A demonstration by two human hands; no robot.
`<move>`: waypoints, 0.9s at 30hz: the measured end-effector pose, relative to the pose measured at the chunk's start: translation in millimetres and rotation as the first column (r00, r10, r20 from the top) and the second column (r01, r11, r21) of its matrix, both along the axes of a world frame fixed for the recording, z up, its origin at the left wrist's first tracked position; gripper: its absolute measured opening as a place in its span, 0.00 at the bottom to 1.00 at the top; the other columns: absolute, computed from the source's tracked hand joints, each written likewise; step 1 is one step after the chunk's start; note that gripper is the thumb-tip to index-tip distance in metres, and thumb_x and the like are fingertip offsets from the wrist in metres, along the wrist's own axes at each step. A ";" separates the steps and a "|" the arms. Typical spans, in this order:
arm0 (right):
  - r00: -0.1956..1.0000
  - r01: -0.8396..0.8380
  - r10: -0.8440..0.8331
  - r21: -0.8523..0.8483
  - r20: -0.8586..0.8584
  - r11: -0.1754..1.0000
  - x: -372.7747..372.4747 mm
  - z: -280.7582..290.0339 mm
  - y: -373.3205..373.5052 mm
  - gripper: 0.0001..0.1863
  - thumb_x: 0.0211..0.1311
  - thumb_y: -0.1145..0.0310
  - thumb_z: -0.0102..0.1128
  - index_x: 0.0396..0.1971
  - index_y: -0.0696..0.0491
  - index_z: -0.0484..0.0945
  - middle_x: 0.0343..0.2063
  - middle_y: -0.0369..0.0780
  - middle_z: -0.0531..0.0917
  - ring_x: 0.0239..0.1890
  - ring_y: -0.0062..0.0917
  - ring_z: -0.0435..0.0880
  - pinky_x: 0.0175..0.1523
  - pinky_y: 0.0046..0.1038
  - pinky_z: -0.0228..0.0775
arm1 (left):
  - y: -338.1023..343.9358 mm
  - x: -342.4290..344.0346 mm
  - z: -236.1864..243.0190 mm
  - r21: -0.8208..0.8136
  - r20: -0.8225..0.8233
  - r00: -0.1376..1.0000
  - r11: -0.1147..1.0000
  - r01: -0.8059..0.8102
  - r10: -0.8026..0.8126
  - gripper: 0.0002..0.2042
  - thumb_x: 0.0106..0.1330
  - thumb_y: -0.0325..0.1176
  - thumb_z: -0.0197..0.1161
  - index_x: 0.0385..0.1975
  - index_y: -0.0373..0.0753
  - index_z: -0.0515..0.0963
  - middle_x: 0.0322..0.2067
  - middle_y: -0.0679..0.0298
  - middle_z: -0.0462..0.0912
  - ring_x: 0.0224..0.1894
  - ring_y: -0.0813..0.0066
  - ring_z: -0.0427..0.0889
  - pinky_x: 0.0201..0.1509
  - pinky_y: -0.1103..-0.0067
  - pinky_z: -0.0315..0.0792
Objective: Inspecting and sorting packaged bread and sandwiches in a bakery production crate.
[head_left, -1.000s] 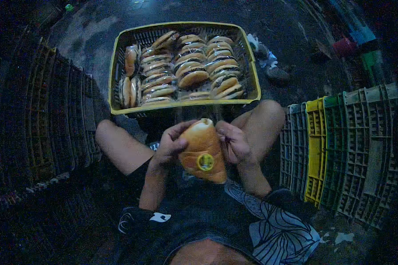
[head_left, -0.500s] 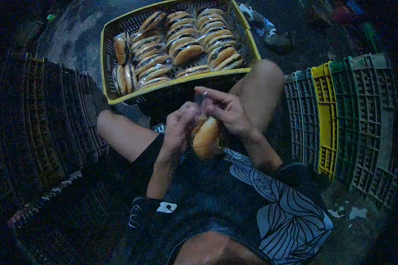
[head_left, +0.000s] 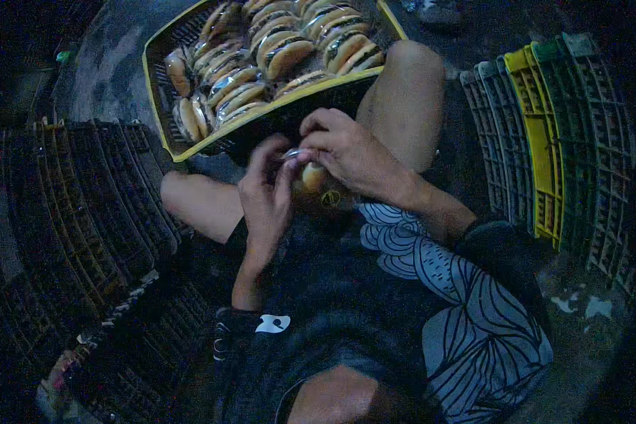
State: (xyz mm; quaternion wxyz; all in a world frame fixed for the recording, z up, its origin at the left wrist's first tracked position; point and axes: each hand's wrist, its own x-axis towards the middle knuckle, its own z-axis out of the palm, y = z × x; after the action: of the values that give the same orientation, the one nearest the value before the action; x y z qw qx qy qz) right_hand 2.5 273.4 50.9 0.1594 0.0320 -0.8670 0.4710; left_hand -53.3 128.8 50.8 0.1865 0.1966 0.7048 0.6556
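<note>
In front of my lap I have a bun (head_left: 312, 178) in a clear plastic bag (head_left: 330, 200) that carries a small round printed mark. My left hand (head_left: 264, 187) is pinched at the gathered top of the bag, its fingers partly smeared by motion. Against it, my right hand (head_left: 340, 150) curls from the right, thumb and fingers closed on the same twisted plastic. The bun hangs below both hands, largely hidden by the right one and by shadow. Just beyond them stands a yellow-rimmed crate (head_left: 215, 141) with rows of dark-filled, bagged buns (head_left: 283, 53).
Stacked dark crates (head_left: 85, 212) line my left side. On the right is a row of grey, yellow and green crates (head_left: 537, 134). Another dark crate (head_left: 148, 353) lies low at the left. White scraps (head_left: 597, 307) lie on the floor at the lower right.
My hands have shifted slightly left, and the bun now hangs lower behind the right hand, less visible. The view has tilted, so the far crate sits higher and further left.
</note>
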 end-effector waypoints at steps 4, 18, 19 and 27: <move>0.930 -0.085 0.103 -0.067 0.354 0.994 27.9 -13.8 -4.5 0.10 0.49 0.66 0.50 0.28 0.57 0.74 0.25 0.44 0.73 0.31 0.36 0.72 0.38 0.34 0.64 | -13.0 -6.5 -14.9 -0.435 0.060 0.894 0.795 0.423 -0.443 0.09 0.57 0.31 0.53 0.31 0.31 0.69 0.26 0.64 0.73 0.30 0.81 0.70 0.34 0.82 0.66; 0.644 0.662 -0.762 -0.449 -0.067 0.599 74.1 -35.8 37.8 0.23 0.49 0.58 0.56 0.41 0.58 0.64 0.24 0.40 0.72 0.27 0.23 0.71 0.33 0.24 0.64 | 102.8 59.0 -23.9 0.136 -0.208 0.976 0.986 0.093 -0.064 0.16 0.61 0.40 0.46 0.29 0.29 0.70 0.30 0.57 0.71 0.35 0.69 0.70 0.40 0.78 0.64; 0.617 0.761 -0.779 -0.338 0.115 0.553 86.1 -52.6 60.0 0.24 0.51 0.57 0.53 0.43 0.58 0.63 0.24 0.42 0.72 0.28 0.26 0.72 0.33 0.27 0.65 | 111.4 59.9 -25.6 0.135 -0.245 0.969 0.989 0.064 -0.029 0.17 0.61 0.41 0.45 0.29 0.29 0.70 0.29 0.58 0.72 0.34 0.70 0.70 0.39 0.78 0.64; 0.441 0.461 -0.580 0.382 0.684 0.801 198.0 -278.9 215.4 0.18 0.51 0.64 0.49 0.40 0.59 0.68 0.34 0.51 0.75 0.38 0.42 0.73 0.40 0.37 0.65 | 93.4 33.2 -39.9 0.015 0.063 0.984 0.985 -0.169 0.168 0.19 0.62 0.44 0.43 0.29 0.31 0.71 0.30 0.63 0.72 0.34 0.77 0.69 0.39 0.82 0.64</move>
State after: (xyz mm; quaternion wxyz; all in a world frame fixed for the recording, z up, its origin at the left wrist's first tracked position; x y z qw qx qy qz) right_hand 200.6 488.8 -228.0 -0.0950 -0.4310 -0.8446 0.3031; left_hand -20.1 222.2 10.9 0.1500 0.1178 0.7062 0.6818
